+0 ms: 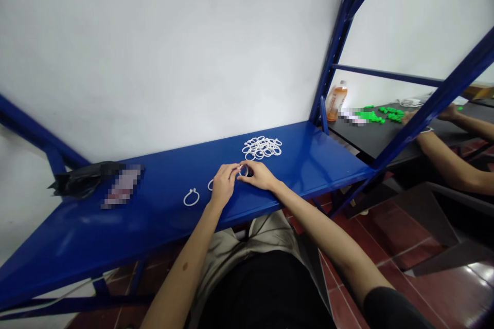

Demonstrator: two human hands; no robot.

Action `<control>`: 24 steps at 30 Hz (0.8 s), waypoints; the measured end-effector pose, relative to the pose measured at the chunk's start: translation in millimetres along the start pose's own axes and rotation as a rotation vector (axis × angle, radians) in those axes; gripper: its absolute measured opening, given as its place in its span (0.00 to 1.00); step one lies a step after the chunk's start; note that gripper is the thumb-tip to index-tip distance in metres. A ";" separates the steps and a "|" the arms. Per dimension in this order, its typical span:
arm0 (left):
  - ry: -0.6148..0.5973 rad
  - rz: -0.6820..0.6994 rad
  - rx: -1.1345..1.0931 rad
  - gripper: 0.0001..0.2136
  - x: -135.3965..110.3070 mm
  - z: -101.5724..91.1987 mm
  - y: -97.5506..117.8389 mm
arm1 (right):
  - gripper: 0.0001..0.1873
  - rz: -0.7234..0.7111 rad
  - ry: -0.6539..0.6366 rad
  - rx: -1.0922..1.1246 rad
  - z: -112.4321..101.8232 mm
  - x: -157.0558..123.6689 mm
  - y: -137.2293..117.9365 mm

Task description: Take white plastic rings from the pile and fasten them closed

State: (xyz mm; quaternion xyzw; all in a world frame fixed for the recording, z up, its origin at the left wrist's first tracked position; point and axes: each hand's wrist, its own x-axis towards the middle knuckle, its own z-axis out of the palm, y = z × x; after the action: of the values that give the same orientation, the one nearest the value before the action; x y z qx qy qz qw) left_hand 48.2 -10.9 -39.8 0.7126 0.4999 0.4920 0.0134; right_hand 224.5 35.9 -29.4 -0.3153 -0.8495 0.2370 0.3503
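Between my two hands, just above the blue table [150, 226], is a small white ring [244, 170]. My right hand [257, 174] grips it with thumb and fingers curled around its right side. The fingertips of my left hand [224, 180] pinch at the ring's upper left edge. Partly hidden behind my left hand lies another white ring [210, 185]. Farther left, a white ring with two small knobs at a gap in its top [191, 197] rests flat on the table. A loose pile of several white rings [262, 148] lies just beyond my right hand.
A black plastic bag [83, 177] and a blurred-out flat item [122, 186] lie at the table's left. Blue frame posts [335, 41] rise at the right. Beyond them, a co-worker's arms [447, 151] reach over a black table with green pieces [391, 114] and a drink bottle [337, 101].
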 end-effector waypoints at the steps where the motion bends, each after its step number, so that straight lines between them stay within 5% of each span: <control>1: -0.018 0.025 0.010 0.09 0.8 -0.5 -1.6 | 0.24 0.005 0.008 -0.005 0.2 0.2 1.0; 24: -0.111 0.204 0.264 0.07 -2.1 0.3 -5.9 | 0.17 -0.086 0.033 -0.172 4.1 -3.0 9.9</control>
State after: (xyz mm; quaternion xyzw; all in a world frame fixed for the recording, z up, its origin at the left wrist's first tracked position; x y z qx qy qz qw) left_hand 44.3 -9.3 -44.4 0.7813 0.4839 0.3806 -0.1027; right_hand 226.7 39.9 -39.5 -0.3113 -0.8736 0.1426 0.3458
